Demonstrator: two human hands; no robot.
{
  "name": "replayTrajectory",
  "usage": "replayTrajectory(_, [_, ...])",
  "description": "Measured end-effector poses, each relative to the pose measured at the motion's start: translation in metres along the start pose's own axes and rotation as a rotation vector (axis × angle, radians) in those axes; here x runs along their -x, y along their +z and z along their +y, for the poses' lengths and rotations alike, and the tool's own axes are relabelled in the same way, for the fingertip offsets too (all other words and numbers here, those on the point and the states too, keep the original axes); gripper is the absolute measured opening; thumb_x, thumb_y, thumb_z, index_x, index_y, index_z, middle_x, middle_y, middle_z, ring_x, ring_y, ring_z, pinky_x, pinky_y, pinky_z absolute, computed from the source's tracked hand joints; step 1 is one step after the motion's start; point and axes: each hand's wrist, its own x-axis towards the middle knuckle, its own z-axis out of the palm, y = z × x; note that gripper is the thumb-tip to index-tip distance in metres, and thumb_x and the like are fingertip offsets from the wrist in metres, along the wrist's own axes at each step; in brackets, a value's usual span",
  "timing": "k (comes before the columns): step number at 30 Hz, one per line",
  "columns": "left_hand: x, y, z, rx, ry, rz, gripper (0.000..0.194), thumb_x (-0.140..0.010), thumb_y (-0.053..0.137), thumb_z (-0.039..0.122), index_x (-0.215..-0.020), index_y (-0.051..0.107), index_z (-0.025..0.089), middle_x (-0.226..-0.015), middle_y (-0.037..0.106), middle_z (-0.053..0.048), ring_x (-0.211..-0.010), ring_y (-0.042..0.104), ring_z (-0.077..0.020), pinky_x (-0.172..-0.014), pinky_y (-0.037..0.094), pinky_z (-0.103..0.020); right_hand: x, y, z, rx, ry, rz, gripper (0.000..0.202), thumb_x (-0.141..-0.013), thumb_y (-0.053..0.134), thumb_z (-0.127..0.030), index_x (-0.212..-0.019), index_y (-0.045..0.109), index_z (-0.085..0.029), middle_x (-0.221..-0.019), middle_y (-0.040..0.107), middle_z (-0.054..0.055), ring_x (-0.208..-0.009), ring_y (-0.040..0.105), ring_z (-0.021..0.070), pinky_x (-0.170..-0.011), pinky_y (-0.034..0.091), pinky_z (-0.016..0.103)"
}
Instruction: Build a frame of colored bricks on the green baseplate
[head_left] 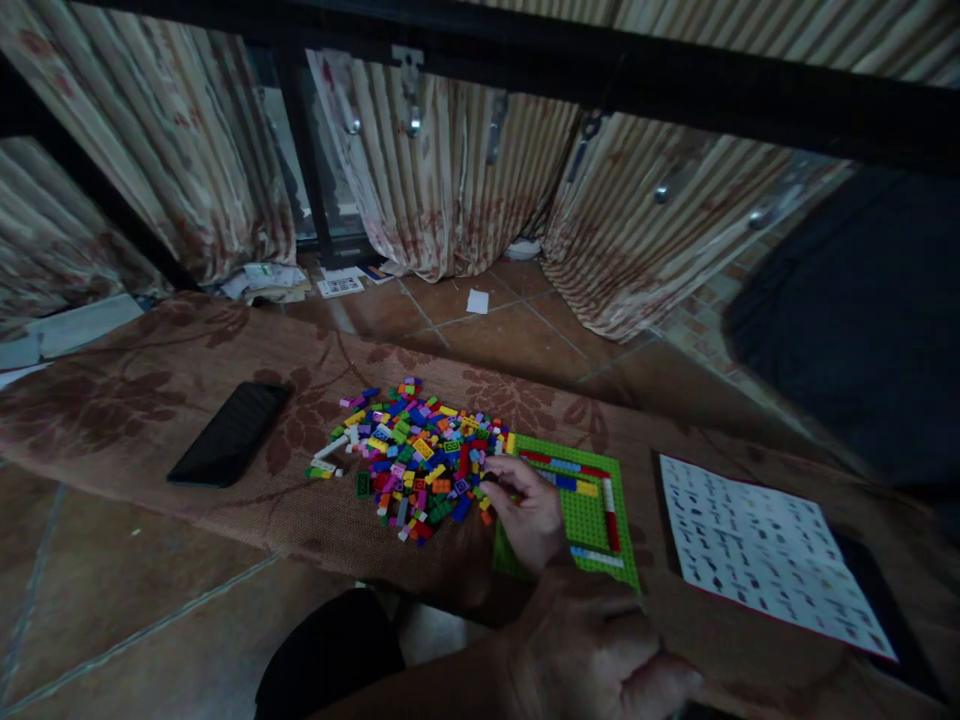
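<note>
Closest thing to my feed is the left hand (592, 640), big and dim at the bottom centre, its forearm coming in from the lower left. Fingers are curled, but the underside is turned away, so I can't tell if it's gripping anything.

Just beyond it I've got the right hand (536, 515), right of centre, thumb and index drawn in to a narrow pinch at the right edge of the brick pile (424, 450). There's a dark spot around those fingertips; could be a brick or just shadow, can't tell. The pile sits mostly left of the pinch, right beside it.

The green baseplate (585, 520) is partly hidden: right hand over its left part, left hand by its near edge. Rows of bricks (613, 525) show along its far and right sides. The printed sheet (765, 550) at lower right is too blurry to read.

For room, a stretch of brown cloth (300, 510) separates the pile from the black phone (229, 433) at left, and another strip lies between baseplate and sheet. The far cloth edge slants down to the right, with tiled floor (525, 310) past it.
</note>
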Motion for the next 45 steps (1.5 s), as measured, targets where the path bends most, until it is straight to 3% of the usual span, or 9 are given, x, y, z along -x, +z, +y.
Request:
replayTrajectory(8, [-0.012, 0.003, 0.009, 0.161, -0.013, -0.102, 0.026, -0.091, 0.042, 0.023, -0.066, 0.046, 0.017, -0.061, 0.053, -0.001, -0.056, 0.047, -0.0111, -0.053, 0.033, -0.029, 0.001, -0.023, -0.007, 0.022, -0.065, 0.107, 0.014, -0.08, 0.062, -0.021, -0.089, 0.072, -0.022, -0.079, 0.065, 0.0, -0.069, 0.058, 0.0124, -0.064, 0.048, 0.024])
replayTrajectory(15, [-0.026, -0.019, 0.006, 0.133, -0.18, -0.089, 0.015, -0.086, 0.045, 0.007, -0.08, 0.055, 0.017, -0.078, 0.06, -0.002, -0.075, 0.058, -0.0127, -0.068, 0.044, -0.025, 0.004, -0.055, 0.0, -0.06, -0.019, 0.209, 0.012, -0.079, 0.064, -0.024, -0.089, 0.07, -0.021, -0.08, 0.063, 0.0, -0.07, 0.06, 0.0131, -0.064, 0.047, 0.024])
replayTrajectory(18, [-0.032, -0.023, -0.01, 0.104, -0.524, 0.117, 0.016, -0.091, 0.047, 0.02, -0.08, 0.059, 0.018, -0.074, 0.057, 0.0, -0.071, 0.055, -0.011, -0.065, 0.043, -0.023, 0.007, -0.072, 0.0, -0.047, -0.006, 0.311, 0.011, -0.082, 0.062, -0.024, -0.09, 0.069, -0.022, -0.083, 0.065, 0.001, -0.077, 0.061, 0.0144, -0.069, 0.049, 0.025])
replayTrajectory(21, [-0.038, -0.018, -0.031, 0.259, -0.976, 0.311, 0.018, -0.083, 0.06, 0.035, -0.084, 0.061, 0.017, -0.073, 0.058, 0.002, -0.064, 0.052, -0.0103, -0.059, 0.041, -0.022, 0.011, -0.084, -0.001, 0.026, 0.002, 0.403, 0.012, -0.085, 0.06, -0.023, -0.091, 0.069, -0.022, -0.086, 0.067, 0.002, -0.082, 0.062, 0.0154, -0.075, 0.05, 0.027])
replayTrajectory(23, [-0.042, -0.014, -0.041, 0.476, -1.238, 0.363, 0.029, -0.072, 0.067, 0.039, -0.089, 0.062, 0.015, -0.083, 0.063, -0.002, -0.068, 0.057, -0.0124, -0.061, 0.044, -0.024, 0.014, -0.089, -0.001, 0.088, -0.016, 0.42, 0.015, -0.087, 0.057, -0.022, -0.095, 0.069, -0.022, -0.089, 0.068, 0.003, -0.085, 0.063, 0.0157, -0.078, 0.051, 0.027])
replayTrajectory(25, [-0.044, -0.01, -0.047, 0.634, -1.395, 0.376, 0.04, -0.065, 0.07, 0.04, -0.094, 0.064, 0.013, -0.09, 0.066, -0.005, -0.074, 0.06, -0.0146, -0.066, 0.047, -0.026, 0.017, -0.091, -0.001, 0.175, -0.06, 0.401, 0.019, -0.09, 0.053, -0.02, -0.1, 0.069, -0.021, -0.093, 0.068, 0.005, -0.089, 0.063, 0.0161, -0.082, 0.051, 0.028])
replayTrajectory(33, [-0.044, -0.004, -0.046, 0.743, -1.35, 0.334, 0.031, -0.053, 0.08, 0.032, -0.074, 0.066, 0.015, -0.065, 0.062, 0.002, -0.062, 0.054, -0.0094, -0.058, 0.041, -0.02, 0.023, -0.084, 0.004, 0.425, -0.157, 0.2, 0.033, -0.096, 0.041, -0.02, -0.113, 0.069, -0.016, -0.116, 0.066, 0.012, -0.111, 0.059, 0.02, -0.099, 0.046, 0.032])
replayTrajectory(39, [-0.041, -0.007, -0.049, 0.683, -1.363, 0.287, 0.044, -0.054, 0.08, 0.033, -0.091, 0.067, 0.014, -0.092, 0.07, -0.005, -0.09, 0.062, -0.0184, -0.074, 0.046, -0.026, 0.022, -0.086, 0.002, 0.312, -0.158, 0.21, 0.031, -0.093, 0.045, -0.014, -0.108, 0.071, -0.023, -0.104, 0.07, 0.005, -0.098, 0.062, 0.0164, -0.091, 0.049, 0.029])
replayTrajectory(45, [-0.04, -0.008, -0.05, 0.65, -1.349, 0.308, 0.047, -0.056, 0.08, 0.034, -0.095, 0.067, 0.012, -0.091, 0.07, -0.006, -0.081, 0.063, -0.0172, -0.073, 0.048, -0.028, 0.023, -0.093, -0.003, 0.242, -0.129, 0.205, 0.03, -0.085, 0.056, -0.009, -0.102, 0.072, -0.027, -0.099, 0.071, 0.002, -0.094, 0.063, 0.0162, -0.087, 0.049, 0.029])
